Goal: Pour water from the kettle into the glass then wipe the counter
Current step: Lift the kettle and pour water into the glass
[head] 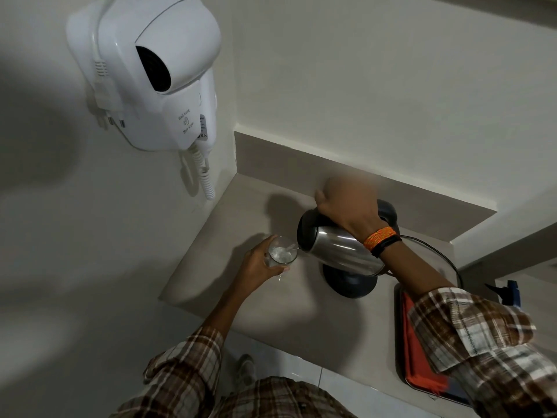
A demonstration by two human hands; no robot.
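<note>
My right hand [346,209] grips the handle of a steel kettle [337,251] with a black lid, tilted to the left above its round black base [351,285]. A thin stream of water runs from the spout into a clear glass [281,254]. My left hand [256,267] holds the glass from the left, slightly above the beige counter [271,309]. The glass is partly filled with water. An orange cloth [419,351] lies in a metal tray at the right.
A white wall-mounted hair dryer [153,73] with a coiled cord hangs on the left wall. The kettle's black cable [443,254] loops behind my right arm. A blue spray bottle [512,292] stands at the right edge. The tray [434,393] sits on the counter's front right.
</note>
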